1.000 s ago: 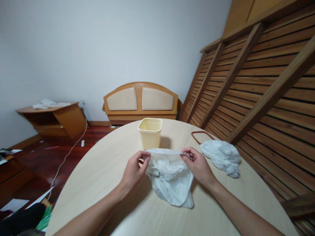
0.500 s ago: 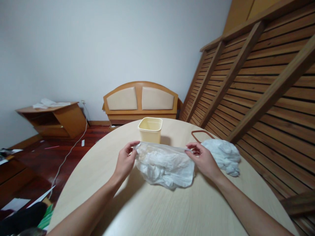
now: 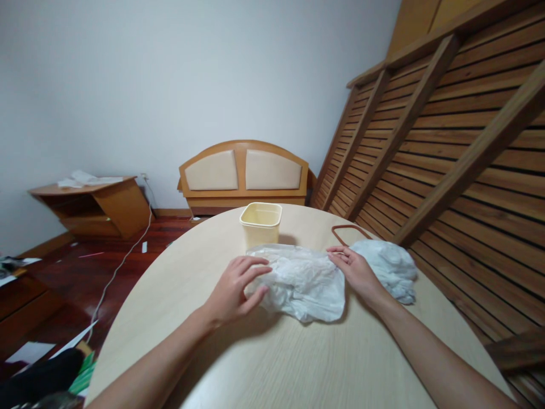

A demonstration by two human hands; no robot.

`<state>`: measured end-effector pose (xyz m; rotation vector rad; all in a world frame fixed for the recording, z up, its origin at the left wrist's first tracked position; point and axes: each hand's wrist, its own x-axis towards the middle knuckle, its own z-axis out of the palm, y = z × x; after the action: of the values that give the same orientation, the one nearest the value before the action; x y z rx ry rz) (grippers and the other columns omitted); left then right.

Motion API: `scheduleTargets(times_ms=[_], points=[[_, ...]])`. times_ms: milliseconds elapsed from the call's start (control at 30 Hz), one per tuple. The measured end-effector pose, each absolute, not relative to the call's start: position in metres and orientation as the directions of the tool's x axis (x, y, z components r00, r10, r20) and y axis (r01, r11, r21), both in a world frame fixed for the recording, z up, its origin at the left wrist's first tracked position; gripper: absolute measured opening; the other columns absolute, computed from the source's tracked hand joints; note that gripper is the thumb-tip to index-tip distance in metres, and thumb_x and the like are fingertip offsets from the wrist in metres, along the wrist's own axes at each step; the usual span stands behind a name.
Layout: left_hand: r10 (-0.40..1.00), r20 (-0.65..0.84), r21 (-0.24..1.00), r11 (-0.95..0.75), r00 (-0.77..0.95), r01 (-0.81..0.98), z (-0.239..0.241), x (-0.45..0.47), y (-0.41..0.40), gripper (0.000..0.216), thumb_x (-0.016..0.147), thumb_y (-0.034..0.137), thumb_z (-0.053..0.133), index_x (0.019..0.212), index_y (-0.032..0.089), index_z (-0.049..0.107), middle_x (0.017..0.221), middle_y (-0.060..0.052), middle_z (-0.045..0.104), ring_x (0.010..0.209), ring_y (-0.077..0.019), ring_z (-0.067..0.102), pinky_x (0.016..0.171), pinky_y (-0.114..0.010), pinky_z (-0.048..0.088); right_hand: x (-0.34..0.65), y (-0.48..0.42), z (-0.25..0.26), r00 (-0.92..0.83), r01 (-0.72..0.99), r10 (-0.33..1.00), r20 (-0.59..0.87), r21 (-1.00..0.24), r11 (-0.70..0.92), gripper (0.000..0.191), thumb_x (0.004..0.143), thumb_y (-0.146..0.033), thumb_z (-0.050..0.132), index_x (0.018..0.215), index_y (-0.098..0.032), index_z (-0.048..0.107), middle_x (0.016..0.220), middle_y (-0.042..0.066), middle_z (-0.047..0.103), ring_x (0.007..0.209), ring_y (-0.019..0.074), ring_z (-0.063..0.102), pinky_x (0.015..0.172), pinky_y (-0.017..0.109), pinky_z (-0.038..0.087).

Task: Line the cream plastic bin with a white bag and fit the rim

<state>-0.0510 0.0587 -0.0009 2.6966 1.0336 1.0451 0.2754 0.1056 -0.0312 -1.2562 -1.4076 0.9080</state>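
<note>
A crumpled, translucent white plastic bag [image 3: 306, 284] lies over the middle of the table, just in front of a pale yellow square bin [image 3: 260, 227]. My left hand [image 3: 238, 287] is at the bag's left side, its fingers apart and curved over the edge without a grip. At the upper right corner, my right hand [image 3: 353, 272] pinches the bag between thumb and fingertips. Beyond that hand sits a bunched heap of whitish plastic bags [image 3: 387, 264]. A brown rectangular ring [image 3: 347, 227] lies partly behind the heap.
The round light-wood table [image 3: 272, 363] has a curved edge. A slatted wooden panel [image 3: 460, 187] leans close on the right. A headboard [image 3: 244, 170] stands by the wall, and a low cabinet [image 3: 114, 213] at left. A white cable [image 3: 119, 267] runs across the floor.
My left hand has let go of the bag's upper left corner and moved nearer and rightward, opening. The bag has sunk flatter and shifted slightly right; my right hand still pinches its corner.
</note>
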Motion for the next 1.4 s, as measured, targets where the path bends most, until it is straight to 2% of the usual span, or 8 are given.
scheduleTargets(times_ms=[167, 467, 667, 833, 967, 1100, 1233, 1400], points=[[0.494, 0.332, 0.176, -0.869, 0.803, 0.462, -0.012, -0.046, 0.059, 0.031, 0.097, 0.024, 0.048, 0.125, 0.022, 0.061, 0.107, -0.008, 0.072, 0.102, -0.0219, 0.064, 0.1, -0.042, 0.045, 0.276, 0.106, -0.027, 0.082, 0.225, 0.974, 0.211, -0.956, 0.188, 0.05, 0.074, -0.064, 0.07, 0.099, -0.021, 0.063, 0.082, 0.008, 0.075, 0.075, 0.0252, 0.071, 0.062, 0.034, 0.054], [0.522, 0.25, 0.207, -0.852, 0.815, 0.482, -0.008, -0.054, 0.061, 0.034, 0.089, 0.038, 0.062, 0.12, 0.024, 0.064, 0.11, -0.009, 0.07, 0.098, -0.0231, 0.066, 0.084, -0.033, 0.053, 0.287, 0.11, -0.029, 0.196, 0.207, 0.961, 0.193, -0.967, 0.152, 0.043, 0.072, -0.055, 0.073, 0.096, -0.019, 0.07, 0.092, 0.01, 0.077, 0.081, 0.0263, 0.072, 0.066, 0.034, 0.056], [0.538, 0.259, 0.137, -0.842, 0.802, 0.521, -0.012, -0.053, 0.066, 0.024, 0.09, 0.012, 0.05, 0.099, 0.024, 0.069, 0.093, -0.005, 0.07, 0.088, -0.0184, 0.066, 0.077, -0.027, 0.051, 0.292, 0.112, -0.034, 0.222, 0.296, 0.948, 0.23, -0.942, 0.159, 0.039, 0.077, -0.05, 0.07, 0.099, -0.019, 0.077, 0.095, 0.009, 0.078, 0.09, 0.0282, 0.072, 0.076, 0.038, 0.058], [0.652, 0.26, 0.129, -0.754, 0.712, 0.644, -0.003, -0.067, 0.071, 0.026, 0.079, 0.01, 0.053, 0.099, 0.023, 0.065, 0.094, -0.005, 0.07, 0.088, -0.0205, 0.065, 0.077, -0.028, 0.05, 0.301, 0.119, -0.043, 0.24, 0.326, 0.943, 0.232, -0.934, 0.146, 0.038, 0.078, -0.043, 0.069, 0.107, -0.02, 0.076, 0.097, 0.009, 0.079, 0.085, 0.0276, 0.073, 0.071, 0.038, 0.059], [0.725, 0.165, 0.142, -0.688, 0.668, 0.712, 0.008, -0.079, 0.073, 0.019, 0.078, 0.016, 0.056, 0.092, 0.023, 0.066, 0.092, -0.006, 0.07, 0.085, -0.0226, 0.066, 0.075, -0.03, 0.049, 0.311, 0.126, -0.049, 0.29, 0.433, 0.914, 0.284, -0.891, 0.139, 0.038, 0.077, -0.041, 0.066, 0.105, -0.017, 0.076, 0.093, 0.012, 0.078, 0.085, 0.0302, 0.073, 0.075, 0.043, 0.059], [0.778, 0.107, 0.173, -0.627, 0.618, 0.76, 0.013, -0.081, 0.073, 0.023, 0.091, 0.039, 0.052, 0.086, 0.022, 0.068, 0.089, -0.005, 0.072, 0.079, -0.0225, 0.067, 0.071, -0.031, 0.047, 0.309, 0.123, -0.046, 0.309, 0.527, 0.871, 0.383, -0.831, 0.178, 0.039, 0.077, -0.038, 0.066, 0.107, -0.014, 0.074, 0.117, 0.018, 0.07, 0.104, 0.0336, 0.067, 0.094, 0.05, 0.053], [0.828, 0.144, 0.185, -0.561, 0.542, 0.807, 0.007, -0.072, 0.072, 0.039, 0.101, 0.041, 0.036, 0.088, 0.021, 0.067, 0.089, -0.006, 0.072, 0.076, -0.0206, 0.068, 0.069, -0.03, 0.048, 0.286, 0.104, -0.032, 0.046, 0.751, 0.775, 0.631, -0.533, 0.39, 0.028, 0.088, -0.038, 0.057, 0.103, -0.02, 0.072, 0.12, 0.014, 0.067, 0.116, 0.0308, 0.06, 0.108, 0.05, 0.042], [0.785, 0.37, 0.227, -0.595, 0.497, 0.771, -0.015, -0.057, 0.071, 0.031, 0.097, 0.039, 0.048, 0.12, 0.023, 0.061, 0.133, -0.011, 0.061, 0.115, -0.0256, 0.063, 0.095, -0.039, 0.052, 0.255, 0.078, -0.026, -0.228, 0.79, 0.821, 0.523, -0.394, 0.47, 0.042, 0.09, -0.045, 0.062, 0.124, -0.021, 0.061, 0.128, 0.012, 0.064, 0.12, 0.0299, 0.059, 0.105, 0.048, 0.045]])
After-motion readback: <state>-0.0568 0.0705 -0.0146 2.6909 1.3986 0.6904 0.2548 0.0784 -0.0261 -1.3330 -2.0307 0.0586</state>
